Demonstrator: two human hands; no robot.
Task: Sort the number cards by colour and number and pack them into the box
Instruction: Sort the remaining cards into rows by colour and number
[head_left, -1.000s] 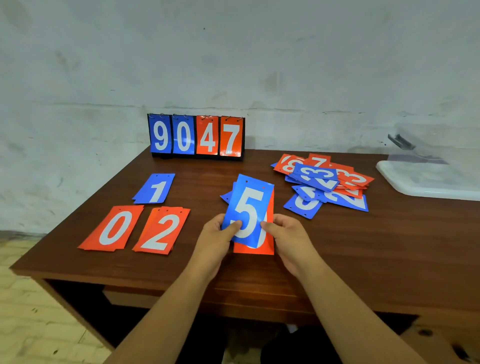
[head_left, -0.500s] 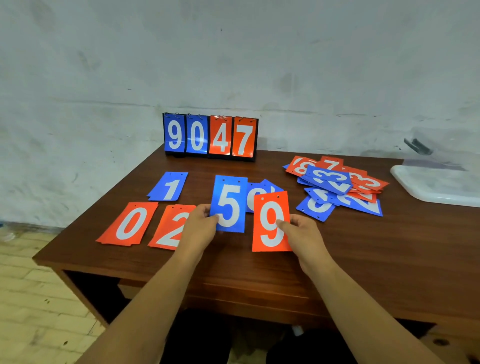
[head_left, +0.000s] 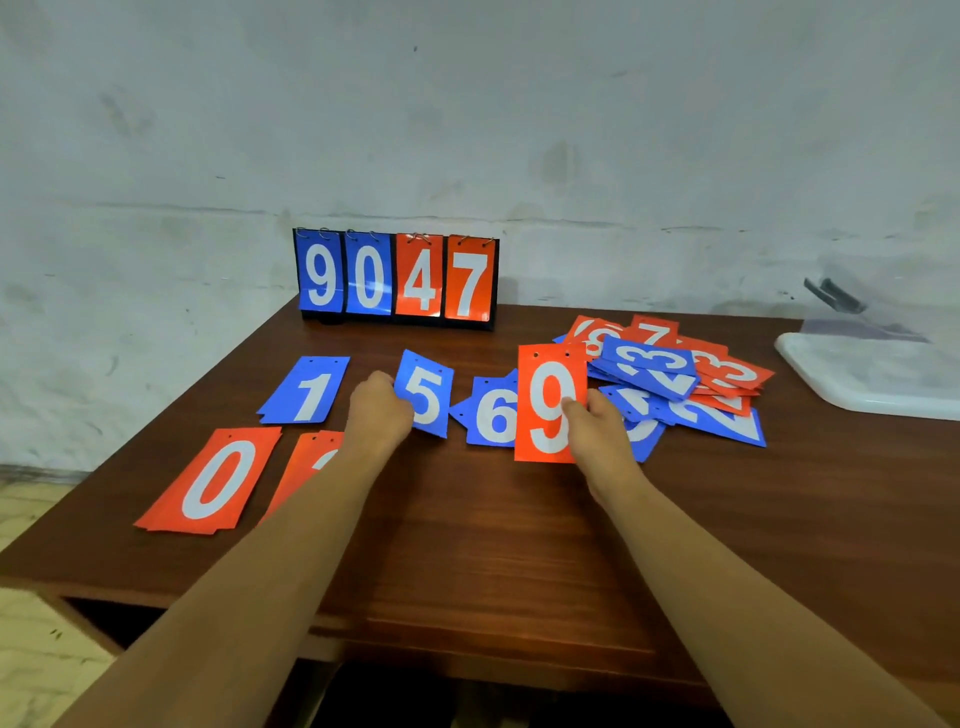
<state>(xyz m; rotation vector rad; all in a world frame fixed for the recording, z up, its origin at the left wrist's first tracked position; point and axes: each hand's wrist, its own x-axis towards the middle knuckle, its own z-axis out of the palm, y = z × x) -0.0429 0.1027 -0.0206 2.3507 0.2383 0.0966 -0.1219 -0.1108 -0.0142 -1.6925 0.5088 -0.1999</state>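
Item: number cards, thin, stiff, glossy; we judge them light and slippery, best pinched at an edge. Our left hand (head_left: 378, 413) grips blue 5 (head_left: 425, 393), centre frame; our right hand (head_left: 597, 423) pinches red 9 (head_left: 550, 402). Unsorted pile (head_left: 675, 374) lies centre-right on the table (head_left: 467, 545).

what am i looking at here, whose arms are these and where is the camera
There is no machine here. The camera sits on a person's head and looks down at their own bare arms over a wooden table. The left hand holds a blue 5 card; the right hand holds a red 9 card. Lying flat are a blue 1, a blue 6, a red 0 and a mixed pile of cards. A small flip scoreboard at the back reads 9047.
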